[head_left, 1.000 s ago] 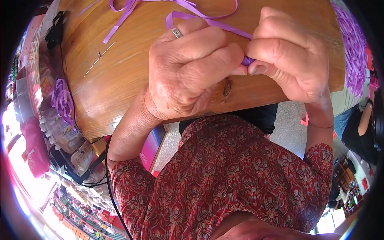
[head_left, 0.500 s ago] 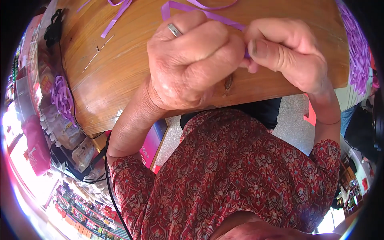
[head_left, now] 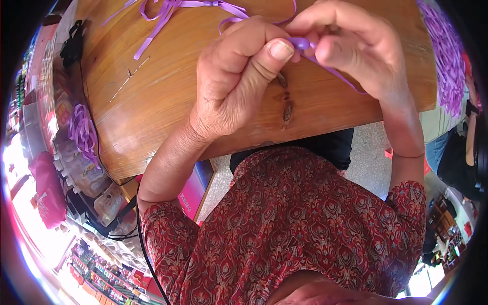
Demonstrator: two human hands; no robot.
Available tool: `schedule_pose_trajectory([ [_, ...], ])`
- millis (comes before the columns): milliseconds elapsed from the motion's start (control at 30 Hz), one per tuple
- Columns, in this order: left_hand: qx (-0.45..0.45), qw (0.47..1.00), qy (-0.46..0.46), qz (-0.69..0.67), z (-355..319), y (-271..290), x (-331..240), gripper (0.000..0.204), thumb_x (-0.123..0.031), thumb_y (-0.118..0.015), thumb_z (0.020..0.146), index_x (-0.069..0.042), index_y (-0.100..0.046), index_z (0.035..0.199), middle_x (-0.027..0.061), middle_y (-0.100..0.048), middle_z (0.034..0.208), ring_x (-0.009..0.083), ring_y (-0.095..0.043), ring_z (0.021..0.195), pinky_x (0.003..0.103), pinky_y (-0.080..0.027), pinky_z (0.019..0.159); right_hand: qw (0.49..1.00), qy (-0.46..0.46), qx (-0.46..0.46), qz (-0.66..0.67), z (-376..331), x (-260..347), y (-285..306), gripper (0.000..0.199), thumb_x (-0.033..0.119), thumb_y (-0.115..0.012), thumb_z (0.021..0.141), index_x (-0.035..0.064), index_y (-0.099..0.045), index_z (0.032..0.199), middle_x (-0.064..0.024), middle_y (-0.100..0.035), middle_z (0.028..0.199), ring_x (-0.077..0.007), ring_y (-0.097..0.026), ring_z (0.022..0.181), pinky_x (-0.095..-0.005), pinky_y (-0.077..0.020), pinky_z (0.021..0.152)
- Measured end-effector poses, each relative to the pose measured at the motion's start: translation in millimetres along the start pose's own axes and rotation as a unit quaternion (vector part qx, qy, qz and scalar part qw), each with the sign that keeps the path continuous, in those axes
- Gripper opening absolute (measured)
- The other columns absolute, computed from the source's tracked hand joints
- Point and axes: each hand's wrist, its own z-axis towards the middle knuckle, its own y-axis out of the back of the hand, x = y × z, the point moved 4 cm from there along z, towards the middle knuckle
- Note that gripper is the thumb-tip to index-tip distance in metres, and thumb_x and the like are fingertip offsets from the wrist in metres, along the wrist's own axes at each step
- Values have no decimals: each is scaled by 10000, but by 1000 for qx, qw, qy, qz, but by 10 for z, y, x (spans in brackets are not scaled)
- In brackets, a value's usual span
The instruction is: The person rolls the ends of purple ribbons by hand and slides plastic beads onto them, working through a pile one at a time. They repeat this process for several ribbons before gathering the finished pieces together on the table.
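Note:
A narrow purple ribbon (head_left: 301,44) is stretched between my hands above the wooden table, with a small thick knot or loop in it. My left hand (head_left: 236,76) is closed, pinching the ribbon between thumb and forefinger just left of the knot. On the other side my right hand (head_left: 363,53) is curled round the ribbon close to the knot; part of its grip is hidden behind the thumb. A loose tail of ribbon hangs below the right hand. More purple ribbon (head_left: 190,3) with a small knot lies at the table's far side.
On the wooden table (head_left: 168,107) a thin metal needle-like tool (head_left: 129,77) lies left. A purple ribbon bundle (head_left: 82,133) hangs by the left edge, near a black cable (head_left: 81,86). Many purple ribbons (head_left: 447,61) hang at the right. Another person's arm (head_left: 471,127) shows far right.
My left hand has turned so its thumb is on top, and my right hand has opened its curl somewhat and moved slightly away. The ribbon's knot and tail now show between them.

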Motion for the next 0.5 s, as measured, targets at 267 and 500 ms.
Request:
schedule_pose_trajectory([
  [267,3,973,190,-129,-22,33,-12,251,-214,-477,984,-26,-643,981,-17,-605,801,36,-491,743,189,-407,656,984,168,-52,8,17,-47,-70,192,24,-667,832,-30,-631,1012,-107,-644,864,-150,-631,801,-253,-486,715],
  [500,40,939,266,-214,-11,16,98,378,-314,-447,989,-1,-652,936,-67,-395,580,38,-289,535,196,-239,508,984,143,-59,-89,46,-157,19,131,111,-607,894,-6,-650,933,-77,-649,830,-132,-617,778,-229,-460,699],
])
